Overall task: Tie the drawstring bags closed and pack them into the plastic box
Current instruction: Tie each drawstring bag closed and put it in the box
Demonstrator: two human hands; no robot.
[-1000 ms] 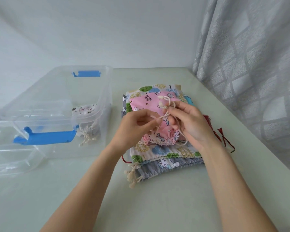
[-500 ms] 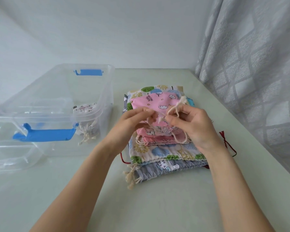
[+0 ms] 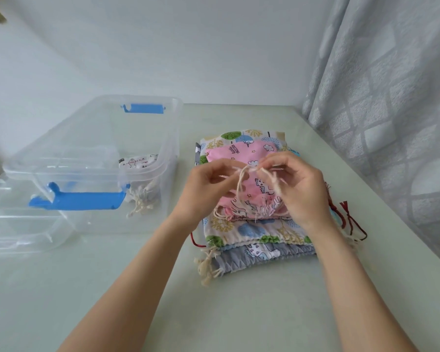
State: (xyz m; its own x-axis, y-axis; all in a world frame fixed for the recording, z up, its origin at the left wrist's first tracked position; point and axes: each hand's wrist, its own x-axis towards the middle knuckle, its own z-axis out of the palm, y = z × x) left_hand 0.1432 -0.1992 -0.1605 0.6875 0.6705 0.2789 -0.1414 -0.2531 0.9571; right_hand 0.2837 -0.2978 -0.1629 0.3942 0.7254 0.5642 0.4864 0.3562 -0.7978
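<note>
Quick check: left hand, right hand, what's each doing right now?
Left hand: pinching the cream drawstring of the pink bag.
Right hand: pinching the same drawstring.

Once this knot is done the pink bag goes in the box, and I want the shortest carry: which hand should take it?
Left, probably. The box sits on the left hand's side of the pink bag; the right hand would have to cross over.

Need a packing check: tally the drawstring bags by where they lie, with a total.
Bags inside the clear plastic box: 1, a white printed bag
Pink unicorn bag being tied: 1
Visible bags under it, tree-print bag and grey bag: 2
Total visible: 4
</note>
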